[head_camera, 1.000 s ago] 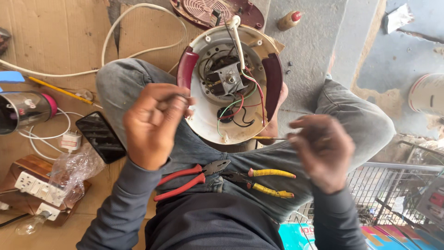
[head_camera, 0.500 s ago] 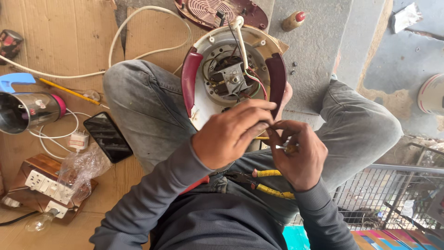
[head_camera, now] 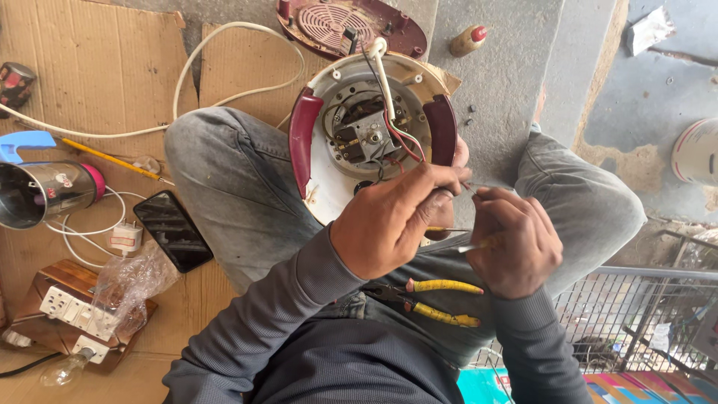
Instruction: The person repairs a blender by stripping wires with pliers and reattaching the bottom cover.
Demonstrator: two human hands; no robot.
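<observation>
My left fingers (head_camera: 441,179) are pinched narrow on a thin wire end at the rim of the opened appliance base (head_camera: 374,135), and my right fingers (head_camera: 493,206) are curled shut around a slim metal tool (head_camera: 467,247), probably a small screwdriver or probe; its tip points toward my left hand (head_camera: 393,224). My right hand (head_camera: 516,243) sits just beside it, the two nearly touching over my lap. To do this well, I judge I should keep the wire taut and steady with the left and let only the tool tip move, in short strokes, clear of the red and black leads (head_camera: 400,146) running to the switch block (head_camera: 366,138) in the middle of the base. The base rests tilted between my knees, its maroon side handles (head_camera: 303,150) outward. Yellow-handled pliers (head_camera: 441,299) lie on my lap below my wrists. Further out, a phone (head_camera: 172,230) lies on the cardboard (head_camera: 82,75) by my left knee, near a steel jug (head_camera: 41,193) and a wooden socket board (head_camera: 67,314).
</observation>
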